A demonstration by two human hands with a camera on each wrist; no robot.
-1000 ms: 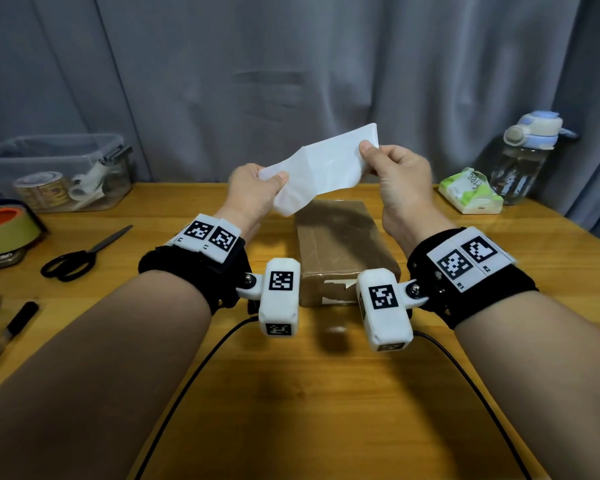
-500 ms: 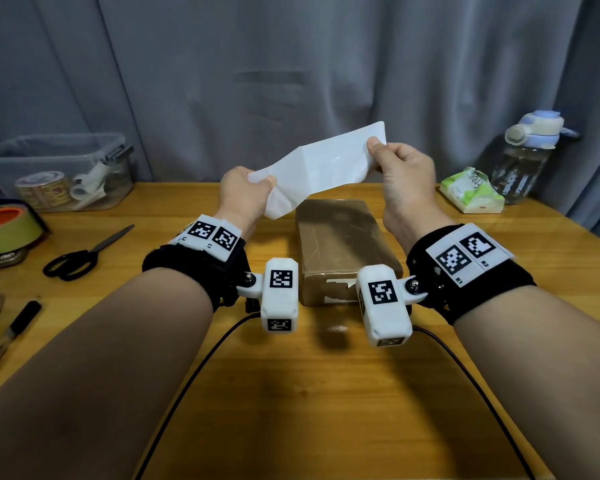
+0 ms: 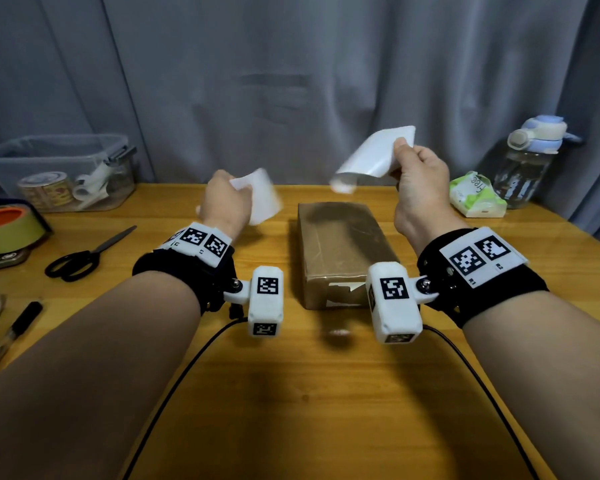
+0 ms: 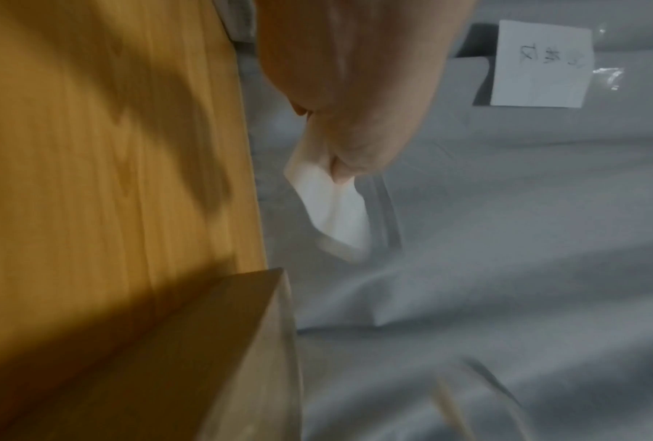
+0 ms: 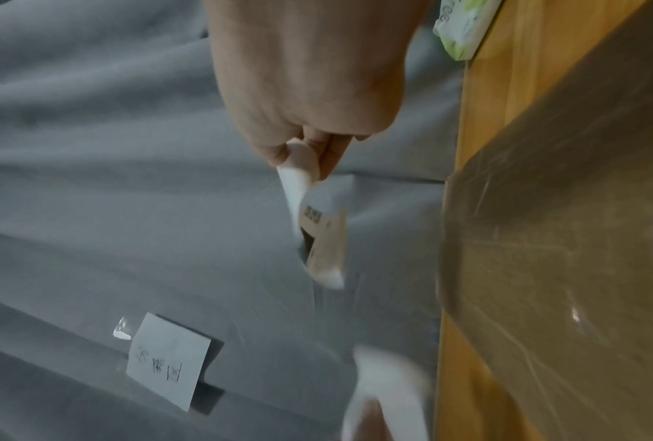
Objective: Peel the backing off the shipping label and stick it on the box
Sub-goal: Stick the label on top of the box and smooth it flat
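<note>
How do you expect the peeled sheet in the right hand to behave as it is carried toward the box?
Probably floppy: the sheet curls below the right hand. Likely very light, pinched at one edge only. It may cling to itself before reaching the box.

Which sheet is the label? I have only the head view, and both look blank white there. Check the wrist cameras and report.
Observer: The right hand pinches the label: the right wrist view shows a printed code block on its far side.
Operator: Now check the left one.
Observer: The left hand pinches the backing: the left wrist view shows plain white with no print on the side in view.
</note>
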